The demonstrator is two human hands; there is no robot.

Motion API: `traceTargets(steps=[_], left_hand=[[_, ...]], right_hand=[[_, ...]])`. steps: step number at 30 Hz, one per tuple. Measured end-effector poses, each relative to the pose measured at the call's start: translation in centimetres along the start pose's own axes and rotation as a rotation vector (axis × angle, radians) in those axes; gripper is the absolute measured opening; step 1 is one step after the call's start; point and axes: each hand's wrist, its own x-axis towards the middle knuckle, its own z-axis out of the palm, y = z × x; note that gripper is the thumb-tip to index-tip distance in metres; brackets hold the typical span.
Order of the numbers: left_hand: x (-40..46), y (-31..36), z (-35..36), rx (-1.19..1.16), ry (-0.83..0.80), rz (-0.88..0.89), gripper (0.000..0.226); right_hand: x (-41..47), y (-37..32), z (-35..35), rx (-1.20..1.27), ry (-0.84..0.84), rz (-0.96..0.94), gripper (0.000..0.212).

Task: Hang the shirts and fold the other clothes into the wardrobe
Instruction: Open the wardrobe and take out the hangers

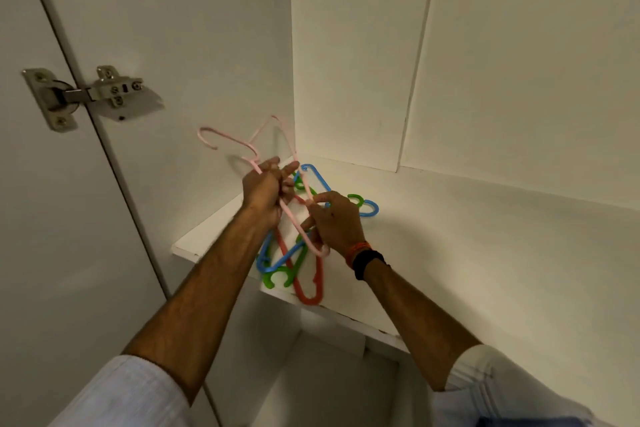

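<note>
A pale pink plastic hanger [242, 144] is lifted above a white wardrobe shelf [450, 236]. My left hand [265, 189] grips it near the neck, just below its hook. My right hand [336, 222] pinches the pink hanger's lower bar. Under both hands lies a tangled pile of several hangers: a red one [308, 291], blue ones [370, 208] and green ones [273, 279]. The pile's front end sticks out over the shelf's front edge. No clothes are in view.
The white wardrobe door stands open on the left, with a metal hinge [86, 95] on it. White side and back panels [346, 62] close in the shelf. A lower compartment [329, 374] opens below the shelf's front edge.
</note>
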Motion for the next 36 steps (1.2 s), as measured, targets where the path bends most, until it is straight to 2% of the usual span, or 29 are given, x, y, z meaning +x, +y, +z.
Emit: traceTargets(steps=[1,3,5,9,11,14,17,19,22,26,28,30,31,33,35,36], left_hand=[[-0.2,0.8,0.1,-0.005,0.012,0.048,0.022],[-1.0,2.4,0.3,0.070,-0.022,0.120,0.023],[-1.8,3.7,0.2,0.172,-0.058,0.165,0.024],[-2.4,5.2,-0.2,0.351,-0.074,0.155,0.025],[-2.4,5.2,-0.5,0.408,-0.043,0.106,0.024],[-2.1,4.9,-1.1,0.454,0.004,0.073,0.021],[-1.7,4.1,-1.3,0.480,-0.003,0.027,0.017],[-1.3,3.4,-1.1,0.476,-0.035,-0.012,0.017],[-1.2,2.4,-0.6,0.437,-0.106,-0.049,0.021],[-0.9,2.0,-0.2,0.275,-0.109,-0.076,0.028],[-0.7,2.0,-0.4,0.180,-0.131,-0.094,0.028],[-0.6,2.3,-0.5,0.096,-0.132,-0.087,0.026],[-0.6,2.6,-0.6,0.054,-0.128,-0.083,0.024],[-0.8,3.4,-0.9,0.010,-0.150,-0.064,0.018],[-1.0,4.3,-1.1,0.083,-0.156,-0.009,0.017],[-1.1,4.6,-1.2,0.143,-0.145,0.019,0.018]], right_hand=[[0.4,0.2,0.4,-0.010,0.009,0.007,0.029],[1.0,0.5,0.4,-0.222,0.048,0.049,0.050],[1.2,1.0,-0.1,-0.458,0.086,0.112,0.050],[2.0,1.8,-0.4,-0.583,0.015,0.178,0.056],[2.4,1.5,-0.4,-0.536,0.010,0.230,0.054],[3.1,0.8,-0.7,-0.364,0.146,0.271,0.036],[3.9,-0.4,-0.6,-0.084,0.293,0.108,0.021],[4.0,-1.7,-0.6,0.051,0.268,-0.035,0.023],[2.9,-3.3,0.3,0.179,0.129,-0.202,0.025],[2.5,-3.0,1.3,0.138,0.082,-0.318,0.026],[2.9,-1.8,1.1,0.073,0.251,-0.345,0.025],[3.8,-0.1,0.4,-0.030,0.395,-0.257,0.027],[4.1,0.6,0.1,-0.109,0.365,-0.155,0.029],[4.4,1.8,-0.2,-0.361,0.181,0.058,0.045],[3.9,2.4,-0.1,-0.594,0.029,0.141,0.062],[3.7,2.6,0.1,-0.645,0.005,0.133,0.064]])
